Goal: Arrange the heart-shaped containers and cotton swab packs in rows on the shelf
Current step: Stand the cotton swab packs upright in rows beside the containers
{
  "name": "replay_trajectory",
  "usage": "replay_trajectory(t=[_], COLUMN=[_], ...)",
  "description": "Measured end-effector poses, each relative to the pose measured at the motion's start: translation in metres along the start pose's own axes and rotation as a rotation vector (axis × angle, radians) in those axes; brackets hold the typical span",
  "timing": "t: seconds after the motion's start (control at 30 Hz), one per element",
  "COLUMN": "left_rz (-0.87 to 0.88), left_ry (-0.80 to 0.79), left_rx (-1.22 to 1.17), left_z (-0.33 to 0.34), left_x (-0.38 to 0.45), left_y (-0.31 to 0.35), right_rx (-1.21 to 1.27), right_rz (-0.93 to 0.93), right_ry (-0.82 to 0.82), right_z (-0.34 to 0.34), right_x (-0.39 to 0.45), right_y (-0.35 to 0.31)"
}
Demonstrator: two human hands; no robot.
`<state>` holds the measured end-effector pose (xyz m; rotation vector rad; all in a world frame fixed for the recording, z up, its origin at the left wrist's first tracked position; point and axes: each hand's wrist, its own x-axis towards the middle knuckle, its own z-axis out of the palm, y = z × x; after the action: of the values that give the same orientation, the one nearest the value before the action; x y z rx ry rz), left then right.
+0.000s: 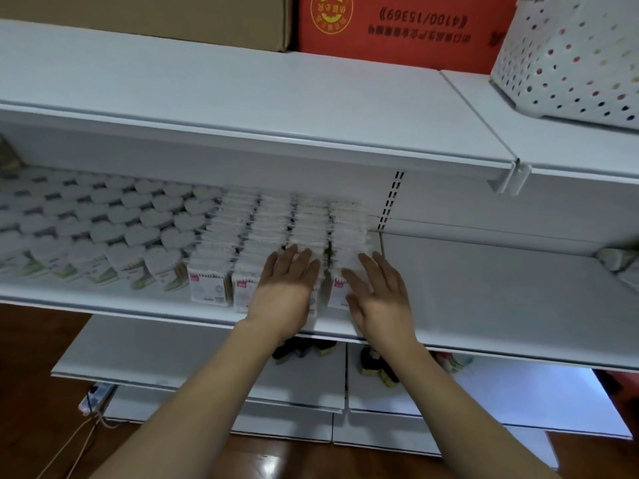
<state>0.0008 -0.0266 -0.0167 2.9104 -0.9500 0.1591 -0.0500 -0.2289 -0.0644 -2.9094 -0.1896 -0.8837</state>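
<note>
Several rows of white heart-shaped containers [103, 219] fill the left part of the middle shelf [484, 305]. To their right stand several rows of cotton swab packs [276, 219] with pink labels on the front ones. My left hand [285, 288] lies flat with straight fingers on the front packs of the third row. My right hand [377, 292] rests the same way on the front packs of the rightmost row. Both hands cover the front packs beneath them.
The shelf to the right of the packs is bare up to a wrapped item [619, 267] at the far right. Above sit a brown carton [155, 19], a red carton [397, 25] and a white dotted basket [570, 57]. Dark items [373, 368] lie on the lower shelf.
</note>
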Motion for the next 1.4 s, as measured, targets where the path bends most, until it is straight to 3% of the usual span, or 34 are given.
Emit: replay_trajectory(t=[0.4,0.63,0.93,1.13,1.4], left_rz=[0.072,0.077,0.145,0.167,0.257], left_ry=[0.061,0.164,0.175,0.159,0.081], left_rx=[-0.031,-0.079,-0.06,-0.084,-0.157], left_z=[0.01,-0.008,-0.003,0.005,0.013], left_x=[0.008,0.023,0.051,0.074,0.127], left_y=[-0.009,0.035,0.191,0.338,0.477], right_rx=[-0.092,-0.135,-0.257,-0.327,-0.363], right_rz=[0.05,0.154,0.416,0.533,0.726], right_ry=[-0.134,-0.159,-0.132,-0.178,-0.212], right_z=[-0.006,-0.048,-0.113,-0.171,-0.221], right_x=[-0.005,-0.013,-0.093,-0.165,-0.215], right_y=[-0.012,0.001,0.115,0.23,0.37])
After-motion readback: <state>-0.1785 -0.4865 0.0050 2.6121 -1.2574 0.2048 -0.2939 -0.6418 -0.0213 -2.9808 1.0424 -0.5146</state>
